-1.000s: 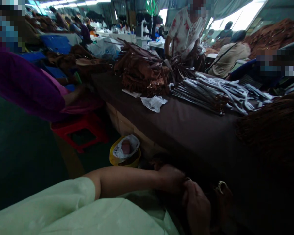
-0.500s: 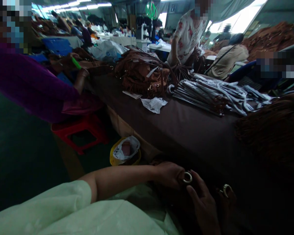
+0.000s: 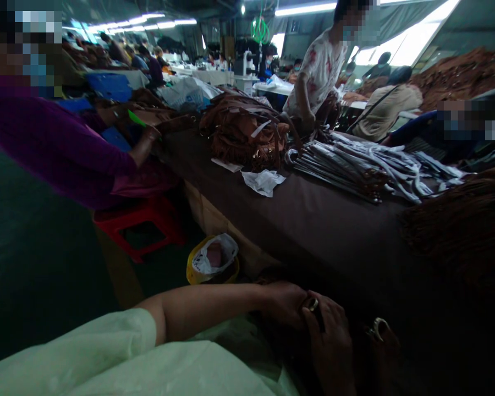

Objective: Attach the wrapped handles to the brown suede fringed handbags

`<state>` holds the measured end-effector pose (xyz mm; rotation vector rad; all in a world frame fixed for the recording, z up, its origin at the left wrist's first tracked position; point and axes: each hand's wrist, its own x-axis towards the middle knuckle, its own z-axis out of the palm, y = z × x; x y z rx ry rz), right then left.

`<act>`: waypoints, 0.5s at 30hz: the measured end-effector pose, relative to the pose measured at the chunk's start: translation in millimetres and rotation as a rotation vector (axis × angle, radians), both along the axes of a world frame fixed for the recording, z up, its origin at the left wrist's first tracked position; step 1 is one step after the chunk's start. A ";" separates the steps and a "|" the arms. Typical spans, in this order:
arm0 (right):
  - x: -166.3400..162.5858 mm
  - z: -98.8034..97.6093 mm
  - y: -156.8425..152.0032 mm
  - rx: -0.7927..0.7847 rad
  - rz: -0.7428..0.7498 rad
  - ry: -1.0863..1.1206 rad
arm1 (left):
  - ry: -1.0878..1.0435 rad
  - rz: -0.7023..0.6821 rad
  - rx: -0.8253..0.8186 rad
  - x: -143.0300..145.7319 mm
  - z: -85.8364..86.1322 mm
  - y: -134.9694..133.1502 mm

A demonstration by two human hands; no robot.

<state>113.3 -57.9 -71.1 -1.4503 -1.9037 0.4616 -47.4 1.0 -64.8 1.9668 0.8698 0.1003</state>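
Note:
My left hand (image 3: 286,303) and my right hand (image 3: 330,344) meet low in front of me, below the edge of the dark brown table (image 3: 325,220). Both are closed on a dark brown leather piece (image 3: 355,352) in my lap. A small metal ring (image 3: 313,304) shows between the fingers of the two hands. A second metal ring (image 3: 377,328) sits on the leather to the right of my right hand. The leather itself is dark and hard to make out.
On the table lie a pile of brown fringed bags (image 3: 247,132), a row of wrapped straps (image 3: 367,165) and a crumpled white paper (image 3: 266,181). A person in purple (image 3: 61,148) sits at left on a red stool (image 3: 142,225). A yellow bin (image 3: 212,261) stands on the floor.
My right hand has closed back over the metal ring, which showed plainly half a second ago. The person in purple has reached an arm up to the table.

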 end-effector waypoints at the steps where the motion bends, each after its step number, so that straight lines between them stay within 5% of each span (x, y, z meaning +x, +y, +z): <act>1: -0.4 -1.0 0.5 -0.033 -0.008 0.007 | -0.014 -0.017 -0.050 -1.1 -2.1 2.0; 8: 2.4 -12.8 16.0 -0.102 -0.013 -0.013 | -0.067 -0.025 -0.292 -5.0 -14.9 18.5; 12: 16.7 -23.8 40.5 0.012 0.107 -0.151 | -0.023 0.101 -0.175 -9.0 -9.1 19.4; 15: 28.5 -13.9 55.0 0.034 0.246 -0.246 | -0.103 0.258 -0.006 -14.6 0.0 12.6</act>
